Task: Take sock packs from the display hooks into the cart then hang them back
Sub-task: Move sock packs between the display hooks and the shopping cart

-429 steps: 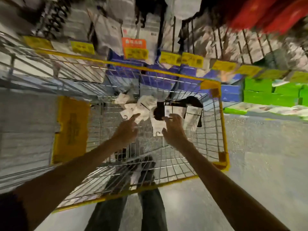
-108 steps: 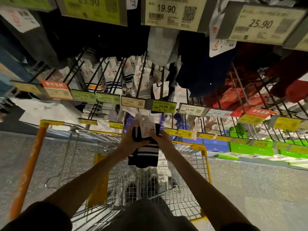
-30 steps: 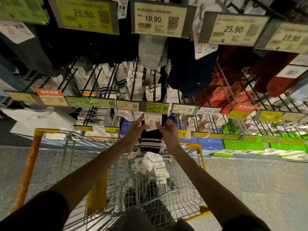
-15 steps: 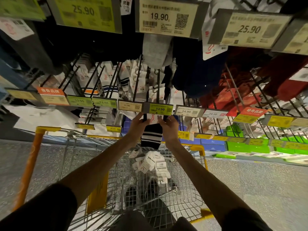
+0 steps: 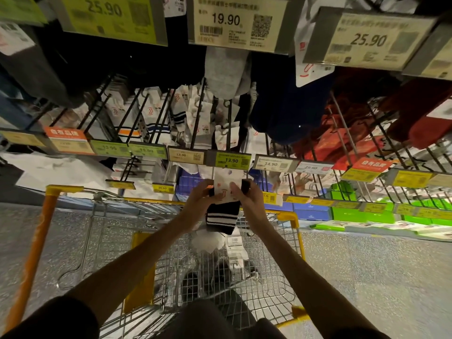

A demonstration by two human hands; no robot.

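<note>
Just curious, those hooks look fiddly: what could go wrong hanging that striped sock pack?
The card top of the sock pack sits right under the 13.90 price tag, which seems to hide the end of its hook, so the hole may miss.
Neighbouring tags crowd close, so it could land on the wrong hook.
The left hand and right hand grip it only near the top; a slip would drop it into the cart.

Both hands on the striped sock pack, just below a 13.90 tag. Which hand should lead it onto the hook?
Right, probably: the right hand pinches the sock pack by its card directly under the green 13.90 tag, where the hook ends. The left hand grips further aside and can steady.
</note>
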